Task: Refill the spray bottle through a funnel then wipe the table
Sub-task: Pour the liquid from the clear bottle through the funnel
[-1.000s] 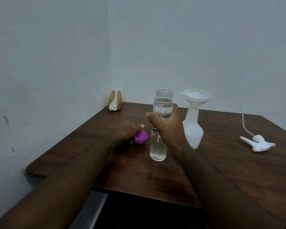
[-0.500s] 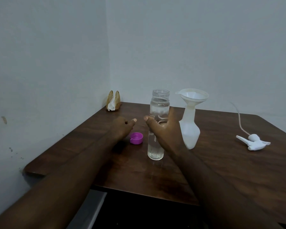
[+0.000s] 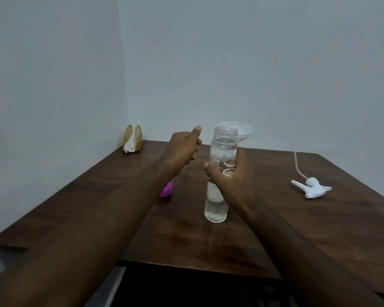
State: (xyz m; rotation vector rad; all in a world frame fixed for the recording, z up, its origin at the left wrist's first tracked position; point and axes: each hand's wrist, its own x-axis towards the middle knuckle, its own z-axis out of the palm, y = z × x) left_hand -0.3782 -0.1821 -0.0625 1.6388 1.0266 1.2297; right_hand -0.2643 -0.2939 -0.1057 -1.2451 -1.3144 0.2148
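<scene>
A clear open water bottle (image 3: pixel 216 209) stands upright mid-table, with water in it. My right hand (image 3: pixel 233 180) wraps round its middle, thumb on the left side. My left hand (image 3: pixel 183 147) hovers raised to the left of the bottle's neck, fingers loosely curled, thumb up, holding nothing. The bottle's purple cap (image 3: pixel 166 191) lies on the table, partly hidden by my left forearm. Behind the bottle shows the rim of the white funnel (image 3: pixel 245 130); the spray bottle under it is hidden. The white spray head (image 3: pixel 312 189) with its tube lies at the right.
A gold napkin holder (image 3: pixel 133 139) with white tissue stands in the far left corner against the wall. The dark wooden table (image 3: pixel 319 229) meets walls at the back and left; its front edge is near me.
My left hand let go of the purple cap on the table and rose up beside the bottle's neck. My right hand kept its hold on the bottle. The camera moved closer.
</scene>
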